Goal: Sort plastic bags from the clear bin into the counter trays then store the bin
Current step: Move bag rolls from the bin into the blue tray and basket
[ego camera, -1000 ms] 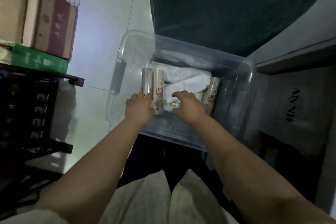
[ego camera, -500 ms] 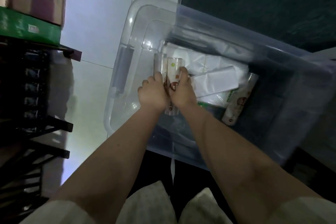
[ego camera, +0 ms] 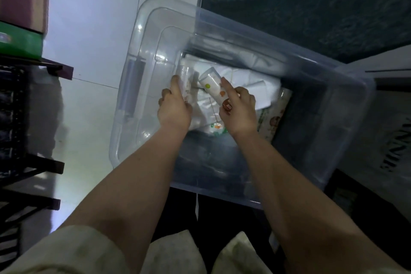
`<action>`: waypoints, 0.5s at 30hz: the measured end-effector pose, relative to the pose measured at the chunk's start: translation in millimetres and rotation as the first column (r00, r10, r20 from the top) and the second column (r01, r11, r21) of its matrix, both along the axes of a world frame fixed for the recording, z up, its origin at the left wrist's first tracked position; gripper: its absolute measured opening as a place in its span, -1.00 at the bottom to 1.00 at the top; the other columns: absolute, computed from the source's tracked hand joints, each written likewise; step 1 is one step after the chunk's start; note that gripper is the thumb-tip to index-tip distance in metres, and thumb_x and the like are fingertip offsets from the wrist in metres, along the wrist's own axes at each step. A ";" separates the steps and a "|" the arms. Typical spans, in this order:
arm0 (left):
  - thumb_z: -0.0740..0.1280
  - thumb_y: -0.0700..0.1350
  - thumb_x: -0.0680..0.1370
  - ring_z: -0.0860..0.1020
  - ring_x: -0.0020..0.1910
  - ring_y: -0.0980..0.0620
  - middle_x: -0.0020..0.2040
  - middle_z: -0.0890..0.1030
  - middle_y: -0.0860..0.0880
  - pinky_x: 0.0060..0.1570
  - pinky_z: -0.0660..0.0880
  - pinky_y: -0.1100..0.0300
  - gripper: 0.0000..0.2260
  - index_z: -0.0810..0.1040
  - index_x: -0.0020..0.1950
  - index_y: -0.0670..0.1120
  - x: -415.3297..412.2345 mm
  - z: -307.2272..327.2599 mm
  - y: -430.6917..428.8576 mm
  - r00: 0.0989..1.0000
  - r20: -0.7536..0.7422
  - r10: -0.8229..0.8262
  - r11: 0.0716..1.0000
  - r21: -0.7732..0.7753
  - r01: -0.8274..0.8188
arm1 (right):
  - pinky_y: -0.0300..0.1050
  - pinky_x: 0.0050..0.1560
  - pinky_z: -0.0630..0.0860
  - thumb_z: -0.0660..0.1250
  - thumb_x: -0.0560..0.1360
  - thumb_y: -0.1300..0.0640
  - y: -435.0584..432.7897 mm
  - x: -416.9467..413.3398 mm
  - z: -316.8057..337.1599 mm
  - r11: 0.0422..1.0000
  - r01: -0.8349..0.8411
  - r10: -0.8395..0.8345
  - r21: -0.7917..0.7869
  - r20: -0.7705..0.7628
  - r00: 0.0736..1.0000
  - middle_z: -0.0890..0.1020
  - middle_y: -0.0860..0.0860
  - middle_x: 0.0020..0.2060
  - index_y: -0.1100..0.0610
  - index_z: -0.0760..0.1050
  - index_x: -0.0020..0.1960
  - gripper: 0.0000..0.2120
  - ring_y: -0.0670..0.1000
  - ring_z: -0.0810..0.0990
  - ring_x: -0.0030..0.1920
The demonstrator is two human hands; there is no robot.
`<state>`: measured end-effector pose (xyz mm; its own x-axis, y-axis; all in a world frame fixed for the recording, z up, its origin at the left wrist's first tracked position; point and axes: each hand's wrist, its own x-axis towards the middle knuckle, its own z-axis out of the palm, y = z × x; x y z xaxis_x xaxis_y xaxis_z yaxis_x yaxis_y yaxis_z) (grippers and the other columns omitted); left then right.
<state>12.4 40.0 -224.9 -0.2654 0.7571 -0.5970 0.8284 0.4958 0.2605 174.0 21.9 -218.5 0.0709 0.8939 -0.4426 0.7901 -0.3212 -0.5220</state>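
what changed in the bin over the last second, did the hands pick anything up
Yes. The two rolls stood side by side between the hands; now the right hand has tilted the spotted roll up and away, and the left hand holds the other roll. The clear bin, the folded white bags and the roll at the right stayed put.

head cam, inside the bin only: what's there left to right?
Clear bin's left wall → roll held in the left hand → dotted roll gripped by the right hand → printed roll lying by the right side. The white folded bags underneath span the middle, so they are left out.
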 end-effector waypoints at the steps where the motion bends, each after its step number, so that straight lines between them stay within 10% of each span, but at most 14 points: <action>1: 0.37 -0.16 0.46 0.48 0.07 -0.23 0.21 0.44 -0.21 -0.11 0.49 -0.08 -0.30 0.09 0.50 0.06 1.6 10.2 -0.8 0.998 -0.007 -0.059 0.998 0.025 0.060 | -0.12 0.04 0.35 0.32 0.40 0.25 -0.5 5.8 9.2 1.000 -0.025 0.025 0.009 0.015 1.000 0.41 0.03 0.21 -0.22 0.19 0.44 -0.27 0.08 0.33 0.13; 15: 0.34 -0.13 0.43 0.40 0.16 -0.19 0.27 0.45 -0.09 0.08 0.34 -0.07 -0.37 0.27 0.48 0.12 7.4 230.9 33.7 0.827 -0.079 -0.556 0.718 0.455 0.526 | 0.16 0.08 0.46 0.35 0.42 0.32 -33.8 59.8 235.1 0.936 -0.034 -0.058 0.349 0.250 0.967 0.47 0.26 0.16 -0.02 0.36 0.41 -0.40 0.29 0.44 0.08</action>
<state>19.8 73.7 6.0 0.2963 0.9409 -0.1638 0.8950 -0.2138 0.3915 233.8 -11.9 16.6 0.1506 0.9861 -0.0699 0.9074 -0.1660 -0.3860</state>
